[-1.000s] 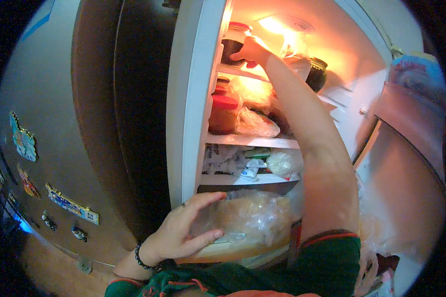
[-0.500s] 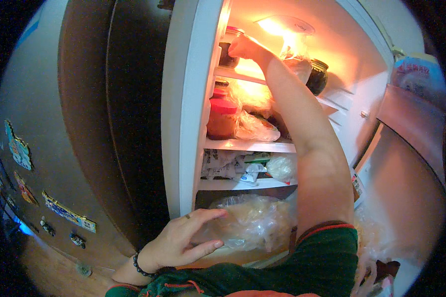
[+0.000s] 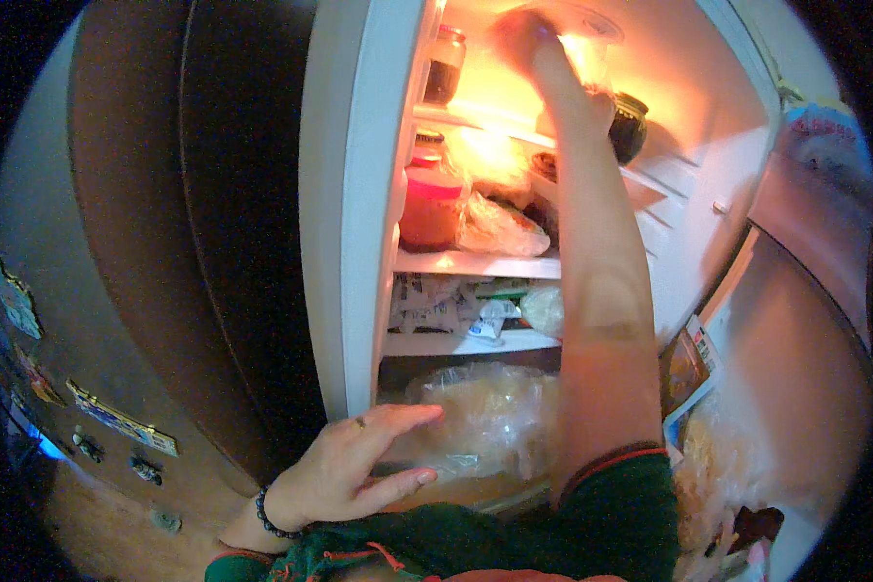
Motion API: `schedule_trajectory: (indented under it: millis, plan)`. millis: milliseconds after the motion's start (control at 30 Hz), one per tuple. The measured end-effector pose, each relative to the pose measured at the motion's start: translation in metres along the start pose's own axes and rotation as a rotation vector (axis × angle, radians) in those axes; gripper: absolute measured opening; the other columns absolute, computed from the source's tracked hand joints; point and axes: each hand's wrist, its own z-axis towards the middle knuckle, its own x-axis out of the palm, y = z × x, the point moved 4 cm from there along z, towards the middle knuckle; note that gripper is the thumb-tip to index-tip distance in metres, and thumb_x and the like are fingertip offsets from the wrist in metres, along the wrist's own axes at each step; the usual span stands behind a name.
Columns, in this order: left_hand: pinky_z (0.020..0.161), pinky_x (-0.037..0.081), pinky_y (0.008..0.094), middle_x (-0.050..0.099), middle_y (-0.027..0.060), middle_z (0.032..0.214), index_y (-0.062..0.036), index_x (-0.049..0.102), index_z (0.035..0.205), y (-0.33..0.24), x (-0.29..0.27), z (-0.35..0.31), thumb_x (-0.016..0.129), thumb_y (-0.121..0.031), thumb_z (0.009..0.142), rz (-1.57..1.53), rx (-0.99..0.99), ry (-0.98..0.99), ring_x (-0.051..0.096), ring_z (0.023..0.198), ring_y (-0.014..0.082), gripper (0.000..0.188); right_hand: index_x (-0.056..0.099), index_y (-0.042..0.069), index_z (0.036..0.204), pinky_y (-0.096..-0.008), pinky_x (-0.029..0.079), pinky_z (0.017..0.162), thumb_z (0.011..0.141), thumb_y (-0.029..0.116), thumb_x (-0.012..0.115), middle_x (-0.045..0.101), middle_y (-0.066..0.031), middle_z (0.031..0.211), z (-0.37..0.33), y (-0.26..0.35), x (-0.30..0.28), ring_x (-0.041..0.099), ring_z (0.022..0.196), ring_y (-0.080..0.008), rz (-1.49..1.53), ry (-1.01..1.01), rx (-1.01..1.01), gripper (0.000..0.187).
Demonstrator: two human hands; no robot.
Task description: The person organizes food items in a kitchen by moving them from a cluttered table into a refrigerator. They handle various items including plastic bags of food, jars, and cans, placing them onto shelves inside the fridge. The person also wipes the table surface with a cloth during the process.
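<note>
My right hand [image 3: 526,41] reaches up to the top of the lit fridge, near the ceiling lamp cover [image 3: 592,23]. Motion smears its fingers, so whether they hold anything does not show. To its left, a glass jar with dark contents [image 3: 443,70] stands on the top shelf, apart from the hand. A dark round jar [image 3: 630,126] sits beyond my forearm on the right. Low down, my left hand [image 3: 354,461] is open, thumb and fingers apart, with nothing in it. It hovers by a clear plastic bag [image 3: 490,412] in the bottom compartment.
A red-lidded tub [image 3: 431,209] and plastic-wrapped food [image 3: 500,228] fill the middle shelf. Below lie small white packets [image 3: 432,301] and a white bagged bundle [image 3: 543,312]. The open fridge door [image 3: 795,320] with loaded racks is on the right; a dark panel [image 3: 247,194] borders the left.
My right hand has left the jar at the upper left and moved right and upward. The jar stays on the shelf. My left hand keeps its pose; the whole view has shifted slightly.
</note>
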Motion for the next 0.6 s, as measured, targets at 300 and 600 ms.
schedule_trajectory:
  millis: [300, 600]
  plan:
    - [0.088, 0.047, 0.0329, 0.060, 0.0159, 0.115, 0.0002, 0.048, 0.123, 0.001, 0.003, 0.003, 0.071, -0.019, 0.078, -0.063, 0.057, 0.013, 0.061, 0.104, 0.0281, 0.054, 0.064, -0.003, 0.086, -0.0408, 0.050, 0.074, 0.070, 0.044, 0.070, 0.065, -0.0201, 0.087, -0.145, -0.102, -0.117, 0.063, 0.082, -0.0329, -0.611, -0.715, 0.743, 0.049]
    - [0.091, 0.044, 0.0343, 0.055, 0.0185, 0.118, 0.0008, 0.045, 0.125, 0.002, 0.002, 0.006, 0.069, -0.017, 0.080, -0.069, 0.033, -0.072, 0.055, 0.109, 0.0305, 0.054, 0.060, -0.004, 0.113, -0.0366, 0.049, 0.085, 0.054, 0.065, 0.074, 0.061, -0.0233, 0.111, -0.170, -0.175, -0.081, 0.062, 0.102, -0.0272, -0.073, 0.135, 1.144, 0.092]
